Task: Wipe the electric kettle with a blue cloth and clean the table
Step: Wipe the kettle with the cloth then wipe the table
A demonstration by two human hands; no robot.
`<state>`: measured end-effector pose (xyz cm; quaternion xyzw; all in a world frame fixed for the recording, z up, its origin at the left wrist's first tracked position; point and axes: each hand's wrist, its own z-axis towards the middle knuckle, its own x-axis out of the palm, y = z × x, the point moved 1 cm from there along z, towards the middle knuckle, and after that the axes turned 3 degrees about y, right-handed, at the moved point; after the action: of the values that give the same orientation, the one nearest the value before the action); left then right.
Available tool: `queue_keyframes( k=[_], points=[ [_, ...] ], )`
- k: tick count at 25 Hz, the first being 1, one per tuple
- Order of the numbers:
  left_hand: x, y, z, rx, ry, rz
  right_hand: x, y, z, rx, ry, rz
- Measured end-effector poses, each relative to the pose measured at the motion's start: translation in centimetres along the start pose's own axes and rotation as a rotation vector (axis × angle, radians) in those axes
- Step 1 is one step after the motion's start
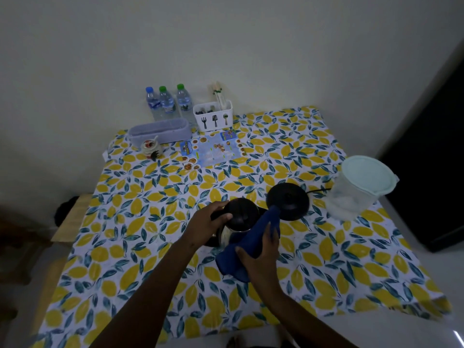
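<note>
The electric kettle (pixel 238 217), steel with a black lid, stands on the lemon-patterned tablecloth (pixel 140 222) near the middle of the table. My left hand (pixel 207 224) grips its handle and lid edge from the left. My right hand (pixel 261 254) presses a blue cloth (pixel 248 244) against the kettle's right side; the cloth drapes down over the kettle's front and hides much of its body. The kettle's round black base (pixel 288 200) lies just behind to the right, its cord running off to the right.
A clear plastic tub with a pale lid (pixel 361 187) stands at the right edge. At the back are three water bottles (pixel 167 102), a white cutlery holder (pixel 213 116), a grey lidded box (pixel 160 130), a small ceramic jar (pixel 150 146) and a menu leaflet (pixel 213 150).
</note>
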<state>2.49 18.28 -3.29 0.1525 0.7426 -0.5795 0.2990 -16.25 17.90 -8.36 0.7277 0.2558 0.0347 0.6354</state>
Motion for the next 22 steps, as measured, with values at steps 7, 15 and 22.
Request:
queue_keyframes(
  k=[7, 15, 22],
  points=[
    [0.0, 0.9, -0.4, -0.005, 0.023, -0.102, 3.2, -1.7, -0.2, 0.032, -0.209, -0.092],
    [1.4, 2.4, -1.6, -0.051, -0.173, -0.096, 2.2, -5.5, -0.9, 0.145, -0.110, 0.037],
    [1.3, 2.6, -1.2, -0.117, -0.201, -0.203, -1.0, -4.5, 0.2, -0.046, -0.039, 0.011]
  ],
)
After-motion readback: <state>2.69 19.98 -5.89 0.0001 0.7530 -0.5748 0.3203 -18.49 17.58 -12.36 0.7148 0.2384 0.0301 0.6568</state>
